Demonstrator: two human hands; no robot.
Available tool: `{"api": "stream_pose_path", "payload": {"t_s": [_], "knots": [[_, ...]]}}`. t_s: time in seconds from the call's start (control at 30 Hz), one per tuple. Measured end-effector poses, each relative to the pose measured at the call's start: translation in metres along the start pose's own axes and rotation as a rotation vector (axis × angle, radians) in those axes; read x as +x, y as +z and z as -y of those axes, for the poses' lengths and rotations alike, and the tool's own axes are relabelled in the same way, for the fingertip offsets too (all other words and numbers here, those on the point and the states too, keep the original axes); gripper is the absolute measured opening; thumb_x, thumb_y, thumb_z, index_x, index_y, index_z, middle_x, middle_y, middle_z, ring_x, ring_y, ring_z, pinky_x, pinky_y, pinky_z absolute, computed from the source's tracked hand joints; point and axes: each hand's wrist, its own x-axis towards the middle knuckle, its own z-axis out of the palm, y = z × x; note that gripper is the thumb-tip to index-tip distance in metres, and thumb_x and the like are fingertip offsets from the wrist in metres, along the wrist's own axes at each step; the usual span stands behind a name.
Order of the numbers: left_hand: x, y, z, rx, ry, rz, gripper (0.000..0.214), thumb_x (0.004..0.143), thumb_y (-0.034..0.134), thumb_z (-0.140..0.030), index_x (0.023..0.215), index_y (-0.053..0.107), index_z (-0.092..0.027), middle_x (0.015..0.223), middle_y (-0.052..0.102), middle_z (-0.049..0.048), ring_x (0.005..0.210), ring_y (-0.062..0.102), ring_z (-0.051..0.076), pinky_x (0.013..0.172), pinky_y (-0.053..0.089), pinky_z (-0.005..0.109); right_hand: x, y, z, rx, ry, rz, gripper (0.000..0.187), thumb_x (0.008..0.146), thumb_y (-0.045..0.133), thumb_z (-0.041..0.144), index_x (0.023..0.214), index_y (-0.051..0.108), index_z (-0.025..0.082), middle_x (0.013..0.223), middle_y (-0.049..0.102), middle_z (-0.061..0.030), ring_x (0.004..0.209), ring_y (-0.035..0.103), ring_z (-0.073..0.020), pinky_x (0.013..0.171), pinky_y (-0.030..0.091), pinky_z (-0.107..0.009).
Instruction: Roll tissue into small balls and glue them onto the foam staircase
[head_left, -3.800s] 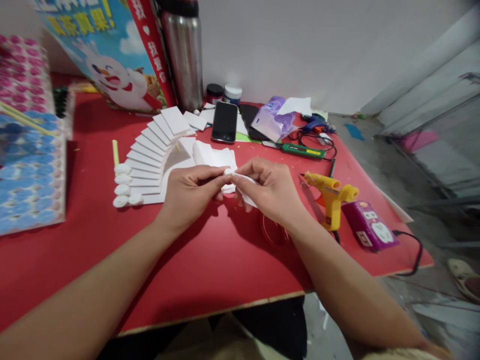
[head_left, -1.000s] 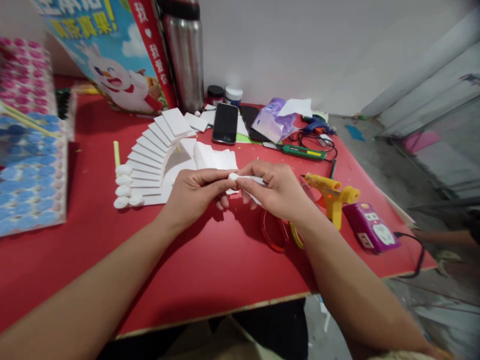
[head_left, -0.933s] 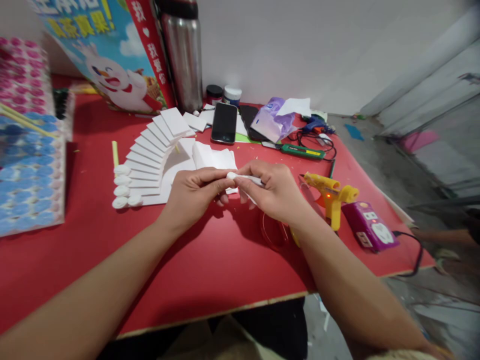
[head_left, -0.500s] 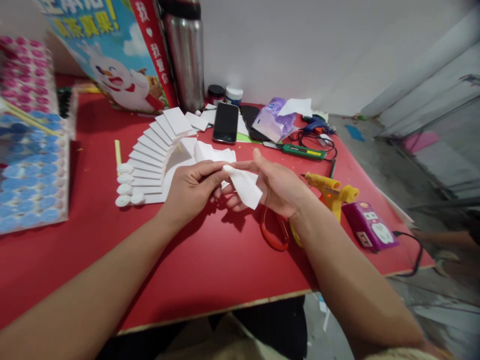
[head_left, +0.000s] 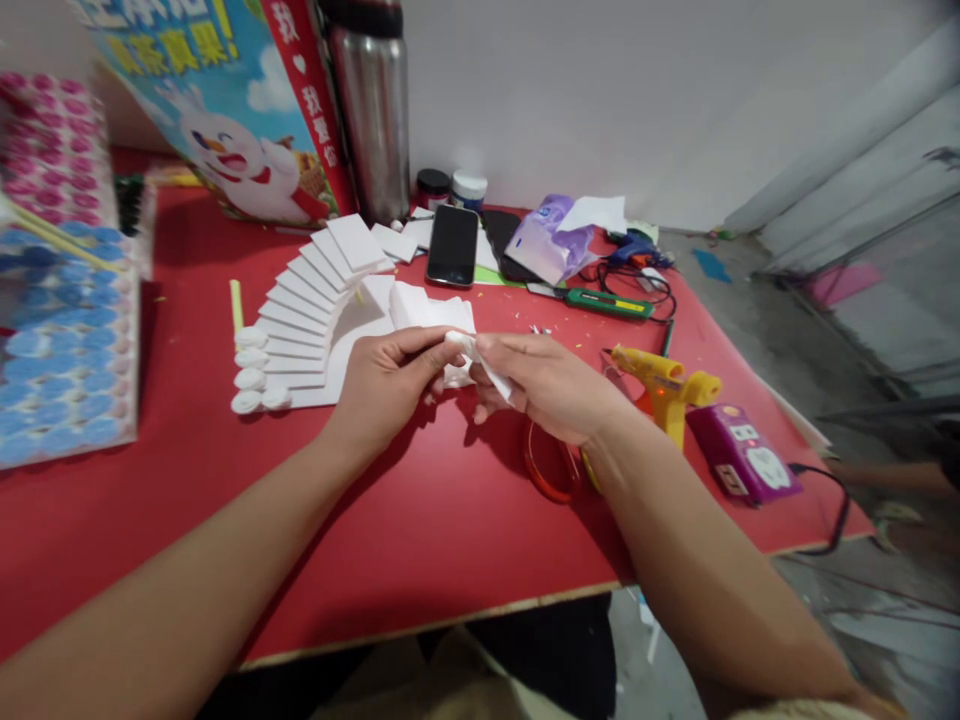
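Observation:
Over the red table (head_left: 420, 530) my left hand (head_left: 386, 380) and my right hand (head_left: 551, 385) meet, both pinching a small white foam strip (head_left: 480, 362) whose left end is rolled into a tight curl. The left fingers grip the curled end; the right fingers close over the flat tail. Just behind the hands lies a white foam spiral stair model (head_left: 315, 310), its steps fanned out, with several rolled white curls (head_left: 247, 375) along its left edge. A stack of white foam pieces (head_left: 431, 310) sits right behind my fingers.
A yellow glue gun (head_left: 664, 385) and a purple power strip (head_left: 742, 455) stand at the right. Red and yellow rings (head_left: 551, 470) lie under my right wrist. Phones (head_left: 452, 245), a steel flask (head_left: 371, 110), a printed box (head_left: 217, 100) and foam boards (head_left: 64, 290) line the back and left.
Half a second ago my right hand was spread open with the strip hanging loose from the left fingers; now the right fingers have closed on the strip again.

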Motion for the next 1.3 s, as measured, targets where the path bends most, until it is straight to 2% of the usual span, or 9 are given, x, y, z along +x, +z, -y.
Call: {"api": "stream_pose_path", "payload": {"t_s": [0.1,0.23,0.3,0.43,0.67,0.8,1.03,1.13,1.3], "knots": [[-0.002,0.002,-0.002,-0.028,-0.040,-0.022,0.023,0.081,0.080,-0.036,0.092,0.083,-0.016,0.054,0.059,-0.0024,0.043,0.049,0.009,0.041,0.044,0.021,0.001,0.002,-0.002,-0.303,-0.120,-0.068,0.029,0.095,0.063,0.046,0.091,0.069,0.018,0.078,0.066,-0.0006,0.064,0.057,-0.0123,0.062,0.053,-0.026],[-0.005,0.005,-0.004,-0.046,-0.057,-0.061,0.024,0.078,0.083,-0.036,0.091,0.083,-0.016,0.054,0.060,-0.0022,0.042,0.049,0.008,0.039,0.045,0.021,0.001,0.007,-0.007,-0.716,-0.311,-0.343,0.032,0.097,0.061,0.041,0.079,0.072,0.016,0.062,0.060,0.0009,0.058,0.051,-0.0116,0.055,0.037,-0.025],[-0.007,0.007,-0.004,-0.042,-0.053,-0.089,0.024,0.077,0.084,-0.036,0.091,0.083,-0.016,0.054,0.062,-0.0016,0.042,0.050,0.009,0.038,0.045,0.021,-0.002,0.011,-0.009,-0.865,-0.388,-0.427,0.029,0.097,0.059,0.034,0.079,0.073,0.017,0.060,0.059,0.0010,0.057,0.049,-0.0114,0.056,0.033,-0.026],[-0.011,0.009,-0.004,-0.014,0.018,-0.150,0.021,0.077,0.084,-0.033,0.091,0.084,-0.017,0.059,0.068,-0.0001,0.046,0.056,0.010,0.040,0.048,0.021,-0.009,0.018,-0.008,-1.030,-0.531,-0.420,0.029,0.097,0.055,0.023,0.073,0.070,0.018,0.065,0.063,0.0001,0.059,0.050,-0.0113,0.062,0.034,-0.027],[-0.014,0.010,-0.004,0.061,0.191,-0.170,0.013,0.081,0.082,-0.029,0.089,0.084,-0.020,0.066,0.072,0.0001,0.053,0.063,0.012,0.048,0.054,0.023,-0.013,0.012,-0.002,-1.080,-0.608,-0.293,0.026,0.097,0.051,0.018,0.078,0.067,0.017,0.067,0.061,-0.0005,0.060,0.050,-0.0120,0.063,0.035,-0.027],[-0.015,0.009,0.001,0.169,0.326,-0.174,0.014,0.087,0.077,-0.029,0.097,0.084,-0.023,0.073,0.076,0.0002,0.059,0.068,0.013,0.059,0.058,0.025,-0.012,0.011,-0.002,-1.056,-0.589,-0.269,0.027,0.101,0.049,0.021,0.080,0.067,0.018,0.068,0.063,-0.0010,0.062,0.053,-0.0128,0.064,0.037,-0.027],[-0.018,0.010,0.009,0.309,0.474,-0.139,0.020,0.094,0.070,-0.026,0.109,0.082,-0.024,0.082,0.079,0.0024,0.065,0.071,0.013,0.067,0.059,0.026,-0.012,0.021,-0.005,-1.024,-0.511,-0.404,0.033,0.102,0.051,0.028,0.075,0.066,0.018,0.064,0.063,-0.0012,0.060,0.054,-0.0133,0.062,0.036,-0.028],[-0.018,0.012,0.005,0.232,0.394,-0.079,0.021,0.093,0.069,-0.027,0.108,0.082,-0.020,0.086,0.080,0.0046,0.065,0.072,0.014,0.065,0.060,0.026,-0.011,0.016,-0.004,-0.981,-0.479,-0.428,0.030,0.099,0.054,0.027,0.074,0.067,0.017,0.063,0.063,-0.0014,0.059,0.055,-0.0133,0.061,0.037,-0.028],[-0.010,0.005,-0.005,-0.058,0.020,0.020,0.020,0.083,0.081,-0.031,0.093,0.083,-0.014,0.067,0.076,0.0047,0.056,0.071,0.018,0.051,0.061,0.028,-0.009,-0.001,0.004,-0.786,-0.366,-0.253,0.025,0.096,0.059,0.031,0.080,0.072,0.017,0.060,0.062,0.0006,0.053,0.056,-0.0124,0.055,0.040,-0.026]]}}
